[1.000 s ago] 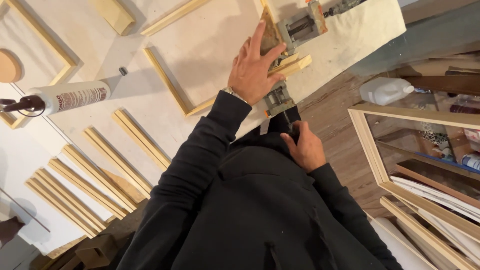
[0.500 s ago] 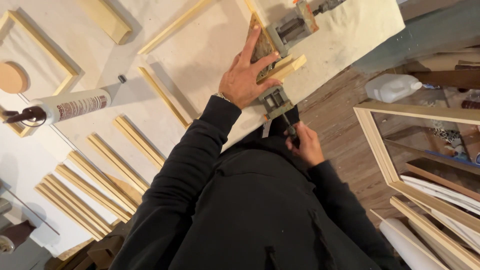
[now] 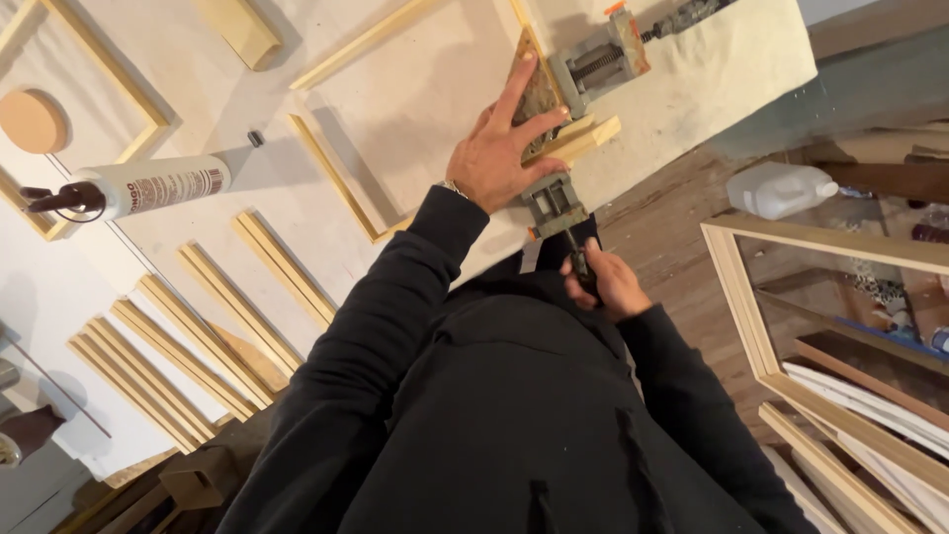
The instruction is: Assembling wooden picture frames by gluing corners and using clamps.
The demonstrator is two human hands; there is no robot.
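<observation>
A corner clamp (image 3: 568, 129) is set at the near edge of the desk (image 3: 415, 89), with two frame strips (image 3: 578, 138) held in it; a glue tube (image 3: 148, 186) is laid far to its left; loose mouldings (image 3: 198, 336) are ranged below the tube; a jug (image 3: 781, 190) is stood on the floor to the right.

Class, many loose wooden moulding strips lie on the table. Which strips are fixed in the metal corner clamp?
The two strips meeting under the left hand, gripped in the clamp; every other strip lies loose.

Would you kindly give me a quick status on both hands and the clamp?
Left hand flat on the wooden frame corner. Right hand gripping the corner clamp handle. Nothing in the way.
</observation>
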